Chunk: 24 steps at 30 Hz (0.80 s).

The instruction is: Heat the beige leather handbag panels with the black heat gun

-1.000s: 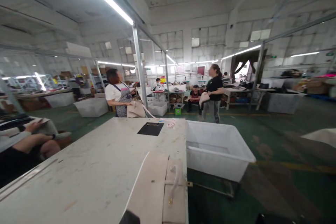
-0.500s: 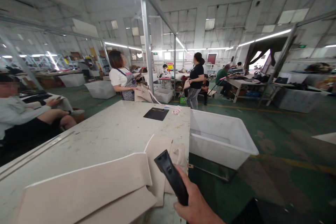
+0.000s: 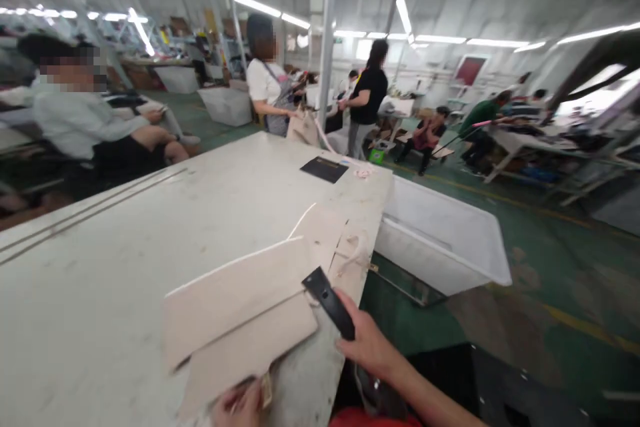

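My right hand [image 3: 367, 343] is closed around a black handheld tool [image 3: 333, 307] with a flat, broad head, shaped like a hair clipper. Its head points up and left beside beige bag pieces [image 3: 240, 287] with a pale edge, which lie overlapping on the white table [image 3: 125, 300]. At the bottom of the view, my left hand [image 3: 243, 403] has its fingers curled at the near end of the lower beige piece [image 3: 250, 347]. A small brass-coloured part [image 3: 267, 390] shows by those fingertips. Blur hides the exact grip.
A black clipboard [image 3: 324, 169] and a pink strip bundle [image 3: 362, 174] lie at the table's far end. A white bin [image 3: 445, 240] stands along the right side. One person [image 3: 273, 90] handles a beige piece beyond the table; another person [image 3: 100, 113] sits at left.
The view has tilted down and swung. My left hand has come into view at the near end of the beige pieces. My right hand still holds the black tool.
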Each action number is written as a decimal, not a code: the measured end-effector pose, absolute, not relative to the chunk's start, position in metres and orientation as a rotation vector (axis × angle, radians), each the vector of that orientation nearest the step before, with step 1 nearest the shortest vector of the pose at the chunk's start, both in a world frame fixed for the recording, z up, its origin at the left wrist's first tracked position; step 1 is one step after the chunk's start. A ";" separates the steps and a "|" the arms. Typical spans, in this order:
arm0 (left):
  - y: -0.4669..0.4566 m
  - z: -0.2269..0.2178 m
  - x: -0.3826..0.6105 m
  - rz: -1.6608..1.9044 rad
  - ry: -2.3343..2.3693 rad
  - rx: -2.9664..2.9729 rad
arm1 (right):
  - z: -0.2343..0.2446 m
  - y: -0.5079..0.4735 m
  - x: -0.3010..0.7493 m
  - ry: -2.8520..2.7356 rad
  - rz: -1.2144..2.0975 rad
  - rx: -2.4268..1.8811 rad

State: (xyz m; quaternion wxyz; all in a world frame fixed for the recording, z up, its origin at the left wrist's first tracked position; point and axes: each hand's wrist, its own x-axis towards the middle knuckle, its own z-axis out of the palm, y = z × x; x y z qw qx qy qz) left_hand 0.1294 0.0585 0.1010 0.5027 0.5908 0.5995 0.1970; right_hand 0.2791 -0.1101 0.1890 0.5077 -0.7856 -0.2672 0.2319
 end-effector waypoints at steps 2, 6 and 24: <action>0.062 0.072 0.116 0.564 1.415 1.154 | 0.177 -0.105 0.270 -0.624 0.613 -1.912; 0.073 0.035 0.098 0.465 1.114 0.787 | 0.158 -0.094 0.261 -0.629 0.828 -1.982; 0.092 0.009 0.086 0.582 0.986 0.969 | 0.119 -0.029 0.256 -0.837 1.817 -1.584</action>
